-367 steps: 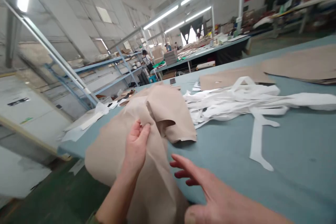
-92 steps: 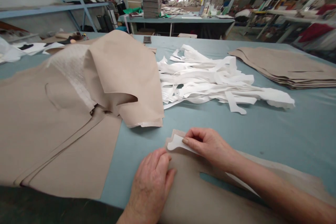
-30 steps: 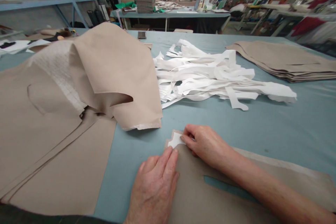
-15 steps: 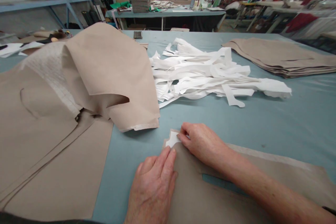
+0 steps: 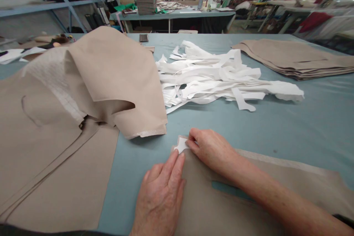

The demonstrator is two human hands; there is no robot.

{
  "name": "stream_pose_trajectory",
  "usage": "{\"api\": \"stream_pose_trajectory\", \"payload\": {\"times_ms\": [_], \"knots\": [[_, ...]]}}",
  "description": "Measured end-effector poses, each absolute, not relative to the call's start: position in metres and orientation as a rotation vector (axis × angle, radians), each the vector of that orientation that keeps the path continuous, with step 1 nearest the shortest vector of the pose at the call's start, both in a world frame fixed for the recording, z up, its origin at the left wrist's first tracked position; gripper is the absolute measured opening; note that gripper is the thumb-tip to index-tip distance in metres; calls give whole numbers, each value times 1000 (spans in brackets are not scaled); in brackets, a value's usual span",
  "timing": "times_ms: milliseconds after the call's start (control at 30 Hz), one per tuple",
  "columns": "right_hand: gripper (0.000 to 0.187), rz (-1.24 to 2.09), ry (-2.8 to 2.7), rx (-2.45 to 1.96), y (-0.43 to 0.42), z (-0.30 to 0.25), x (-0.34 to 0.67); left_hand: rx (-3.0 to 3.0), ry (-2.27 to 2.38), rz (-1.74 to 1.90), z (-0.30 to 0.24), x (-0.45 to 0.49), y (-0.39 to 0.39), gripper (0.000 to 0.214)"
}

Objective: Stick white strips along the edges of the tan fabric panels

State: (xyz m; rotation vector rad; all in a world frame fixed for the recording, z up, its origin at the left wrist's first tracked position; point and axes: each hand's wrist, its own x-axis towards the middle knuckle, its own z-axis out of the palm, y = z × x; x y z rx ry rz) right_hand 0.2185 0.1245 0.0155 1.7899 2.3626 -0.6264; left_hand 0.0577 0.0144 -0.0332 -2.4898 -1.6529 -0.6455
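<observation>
A brown cut fabric piece (image 5: 199,199) with a long slot lies flat in front of me on the blue-green table. On its far left corner sits a small white strip (image 5: 181,144), partly covered by my fingers. My left hand (image 5: 162,191) rests flat on the fabric, its fingers stretched out and fingertips at the near edge of the white strip. With thumb and forefinger pinched together, my right hand (image 5: 203,145) grips the strip at its right side. The far part of the strip under that hand is hidden.
Loose white strips (image 5: 210,77) lie in a heap beyond my hands. To the left is a large draped pile of brown fabric (image 5: 118,70); a flat stack of brown pieces (image 5: 295,59) lies at the back right. People and another worktable (image 5: 179,15) are in the background.
Both hands keep nearly the same place on the fabric and white strip. The whole view has shifted slightly; a person at the back left shows more now.
</observation>
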Motion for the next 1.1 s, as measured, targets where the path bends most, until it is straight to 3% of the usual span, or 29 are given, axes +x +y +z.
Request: {"api": "stream_pose_trajectory", "payload": {"times_ms": [667, 900, 1100], "knots": [[21, -571, 2360, 1751, 128, 19, 214, -2578, -1646, -526, -25, 58, 15, 48], [22, -585, 2383, 1724, 128, 22, 214, -2533, -1659, -585, -1, 53, 37, 20], [24, -594, 2388, 1718, 127, 26, 214, -2520, -1724, -528, -5, 52, 59, 19]]}}
